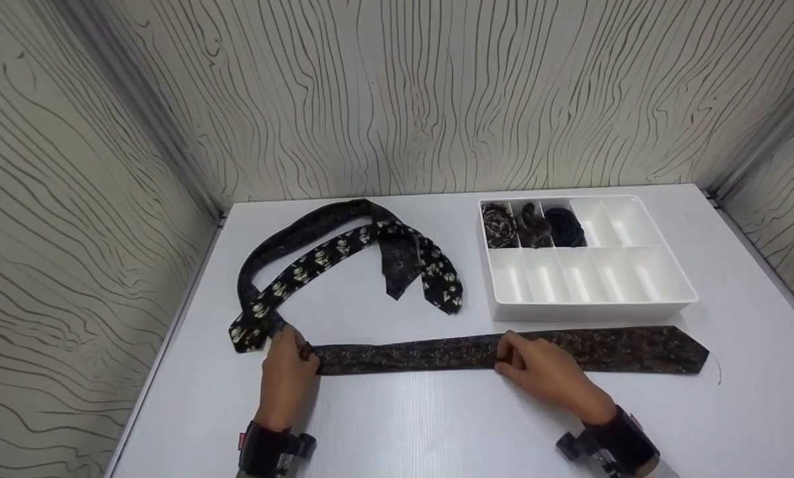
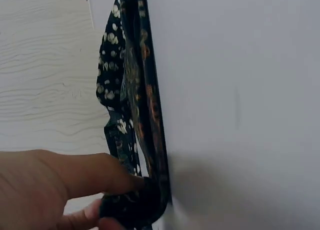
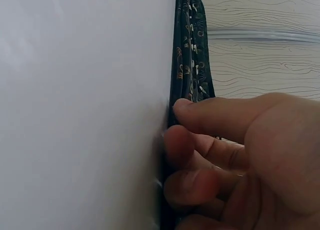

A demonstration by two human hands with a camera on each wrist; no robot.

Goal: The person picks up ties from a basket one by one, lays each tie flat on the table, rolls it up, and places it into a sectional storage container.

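A dark patterned necktie (image 1: 410, 355) lies stretched sideways across the front of the white table, its wide pointed end to the right. My left hand (image 1: 287, 372) grips its left end, where the cloth bends round at the fingertips in the left wrist view; the fingers partly hide that fold. Near the tie's middle, my right hand (image 1: 546, 372) pinches it, thumb and curled fingers against the cloth (image 3: 187, 64). Behind the left hand, a black necktie with pale figures (image 1: 324, 259) lies in a loop with another dark necktie (image 1: 284, 239), crossing it.
A white divided box (image 1: 589, 309) stands at the back right. Three of its back compartments hold rolled neckties: a brown patterned one (image 1: 500, 226), a dark reddish one (image 1: 534, 226) and a navy one (image 1: 565, 227). Wood-grain panels (image 1: 397, 99) enclose the table's back and sides.
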